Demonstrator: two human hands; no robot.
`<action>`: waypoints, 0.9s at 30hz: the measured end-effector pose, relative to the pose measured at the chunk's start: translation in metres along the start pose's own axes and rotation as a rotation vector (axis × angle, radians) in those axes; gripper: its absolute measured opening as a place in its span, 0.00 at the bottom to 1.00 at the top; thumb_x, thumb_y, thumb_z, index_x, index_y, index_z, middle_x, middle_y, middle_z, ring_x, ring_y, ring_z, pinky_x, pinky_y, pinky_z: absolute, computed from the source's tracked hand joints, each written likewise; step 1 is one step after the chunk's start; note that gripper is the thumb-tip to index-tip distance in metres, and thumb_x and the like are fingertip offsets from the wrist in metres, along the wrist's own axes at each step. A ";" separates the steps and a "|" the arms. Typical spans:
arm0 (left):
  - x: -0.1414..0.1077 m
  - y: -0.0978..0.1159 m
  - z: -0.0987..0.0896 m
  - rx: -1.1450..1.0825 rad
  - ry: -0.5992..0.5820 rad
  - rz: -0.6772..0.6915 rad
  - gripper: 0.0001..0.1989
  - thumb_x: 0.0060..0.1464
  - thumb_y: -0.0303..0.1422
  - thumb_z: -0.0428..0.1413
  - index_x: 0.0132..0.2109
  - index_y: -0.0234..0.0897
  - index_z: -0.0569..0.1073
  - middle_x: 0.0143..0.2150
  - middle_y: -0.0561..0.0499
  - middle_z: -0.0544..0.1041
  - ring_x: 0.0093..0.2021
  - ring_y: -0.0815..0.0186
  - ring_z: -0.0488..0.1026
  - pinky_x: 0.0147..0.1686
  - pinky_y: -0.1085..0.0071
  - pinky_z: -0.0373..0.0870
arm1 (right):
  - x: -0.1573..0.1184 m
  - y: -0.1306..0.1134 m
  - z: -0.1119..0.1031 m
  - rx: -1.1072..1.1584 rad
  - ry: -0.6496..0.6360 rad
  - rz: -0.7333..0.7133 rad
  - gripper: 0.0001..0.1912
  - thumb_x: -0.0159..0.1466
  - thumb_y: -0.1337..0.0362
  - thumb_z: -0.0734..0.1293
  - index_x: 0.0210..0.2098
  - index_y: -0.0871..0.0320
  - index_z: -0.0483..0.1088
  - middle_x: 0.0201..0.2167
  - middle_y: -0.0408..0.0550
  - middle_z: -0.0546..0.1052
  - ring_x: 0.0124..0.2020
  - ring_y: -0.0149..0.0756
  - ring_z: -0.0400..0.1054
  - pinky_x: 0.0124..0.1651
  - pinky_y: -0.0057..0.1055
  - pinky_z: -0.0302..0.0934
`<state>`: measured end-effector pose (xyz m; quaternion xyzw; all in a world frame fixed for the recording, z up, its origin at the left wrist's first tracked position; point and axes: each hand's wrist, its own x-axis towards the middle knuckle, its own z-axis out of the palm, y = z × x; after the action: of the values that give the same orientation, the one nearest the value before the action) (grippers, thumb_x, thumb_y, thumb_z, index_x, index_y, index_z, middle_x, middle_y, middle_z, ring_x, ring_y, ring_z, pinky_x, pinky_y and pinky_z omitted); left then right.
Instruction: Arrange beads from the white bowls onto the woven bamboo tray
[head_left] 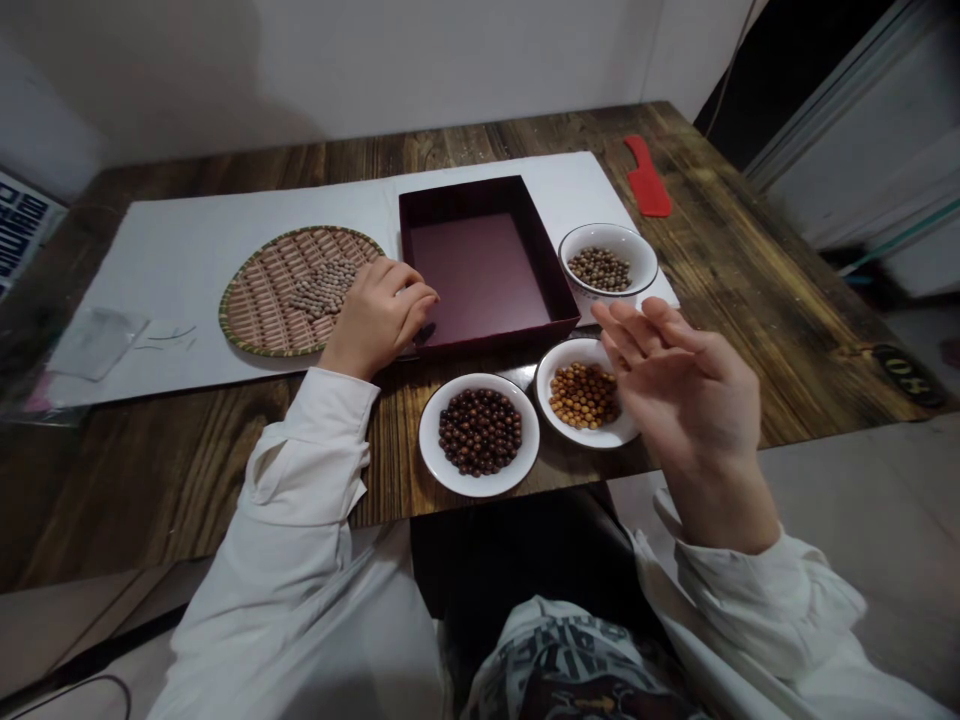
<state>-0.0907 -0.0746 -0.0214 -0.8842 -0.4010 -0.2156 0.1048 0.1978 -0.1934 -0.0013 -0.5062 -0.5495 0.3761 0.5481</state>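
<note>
**Close Work, Seen From Above**

A person's left hand (377,318) curls over the right edge of a round woven tray (259,300), its fingertips at the near left corner of an open maroon box (480,285) in the middle of the desk (750,250). The fingers are bent, and the view cannot show whether they hold a bead. A loose patch of pale speckled beads (324,288) lies on the tray at the box's 9 o'clock, just beyond the knuckles.

The right hand (682,400) is raised and open, fingers fanned, touching nothing, above the right side of a white dish (544,395) of amber beads (583,395) at 5 o'clock. A second white dish (429,440) of dark brown beads (480,432) sits at 6 o'clock, and a white bowl (607,235) of grey-brown beads (600,268) at 3 o'clock. All of it stands around a white paper sheet (187,300).

Round beads like these are likely to roll, so low, unhurried fingers would seem the surest way to handle them.

A black tag (907,375) at the desk's 3 o'clock edge appears to read "08"; a blue-and-white printed sign (26,235) at 9 o'clock is too skewed to read.
</note>
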 end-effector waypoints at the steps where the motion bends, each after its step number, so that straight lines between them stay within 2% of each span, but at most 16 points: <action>1: 0.000 0.000 0.000 0.009 0.000 0.005 0.22 0.68 0.40 0.38 0.41 0.41 0.76 0.41 0.44 0.76 0.47 0.55 0.71 0.48 0.56 0.68 | 0.000 0.000 0.001 0.011 0.010 0.017 0.26 0.70 0.69 0.46 0.58 0.52 0.67 0.54 0.53 0.77 0.61 0.46 0.67 0.56 0.53 0.64; 5: 0.000 0.000 0.000 0.008 -0.002 0.011 0.25 0.69 0.41 0.37 0.41 0.37 0.76 0.41 0.43 0.76 0.46 0.54 0.70 0.48 0.55 0.68 | 0.001 -0.001 0.002 0.045 0.042 0.077 0.25 0.69 0.69 0.47 0.57 0.52 0.68 0.52 0.53 0.78 0.61 0.46 0.67 0.57 0.54 0.63; 9: 0.000 0.000 0.000 -0.011 -0.010 -0.009 0.24 0.68 0.42 0.37 0.41 0.40 0.76 0.42 0.44 0.76 0.47 0.54 0.70 0.50 0.55 0.68 | 0.000 -0.001 0.001 0.091 0.001 0.101 0.23 0.68 0.68 0.47 0.53 0.52 0.68 0.55 0.52 0.75 0.63 0.42 0.65 0.60 0.51 0.61; 12: 0.000 0.000 0.000 -0.006 -0.007 -0.005 0.23 0.68 0.41 0.37 0.41 0.41 0.76 0.42 0.44 0.76 0.47 0.54 0.71 0.49 0.55 0.68 | 0.000 -0.001 0.002 0.157 0.012 0.110 0.18 0.67 0.68 0.50 0.46 0.52 0.67 0.56 0.51 0.74 0.62 0.41 0.66 0.62 0.50 0.60; 15: 0.000 -0.001 0.001 -0.016 -0.001 0.003 0.25 0.68 0.42 0.37 0.41 0.38 0.76 0.41 0.43 0.75 0.47 0.53 0.71 0.49 0.54 0.68 | -0.001 0.002 0.003 0.214 0.083 0.119 0.11 0.64 0.68 0.54 0.39 0.53 0.66 0.50 0.51 0.77 0.57 0.41 0.70 0.63 0.49 0.60; 18: 0.000 -0.001 0.002 -0.021 0.001 0.002 0.25 0.68 0.42 0.37 0.41 0.39 0.76 0.42 0.43 0.75 0.48 0.53 0.71 0.49 0.54 0.68 | -0.001 0.005 0.005 0.222 0.110 0.085 0.07 0.62 0.68 0.58 0.36 0.53 0.67 0.43 0.50 0.78 0.52 0.41 0.73 0.63 0.48 0.61; 23: 0.000 -0.001 0.002 0.003 0.011 0.009 0.23 0.69 0.41 0.37 0.41 0.40 0.76 0.41 0.45 0.76 0.47 0.55 0.71 0.48 0.56 0.68 | -0.003 0.008 0.006 0.051 0.081 0.024 0.08 0.64 0.66 0.57 0.36 0.51 0.67 0.45 0.52 0.77 0.54 0.45 0.72 0.60 0.48 0.63; 27: 0.000 -0.001 0.000 0.017 -0.007 0.023 0.27 0.69 0.43 0.35 0.41 0.36 0.76 0.42 0.44 0.75 0.47 0.55 0.70 0.48 0.54 0.69 | -0.003 0.006 0.005 0.093 0.107 -0.009 0.08 0.64 0.67 0.58 0.34 0.50 0.68 0.42 0.51 0.78 0.53 0.45 0.72 0.60 0.50 0.62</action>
<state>-0.0911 -0.0738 -0.0216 -0.8886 -0.3931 -0.2077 0.1131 0.1937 -0.1942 -0.0086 -0.4973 -0.5036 0.3711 0.6011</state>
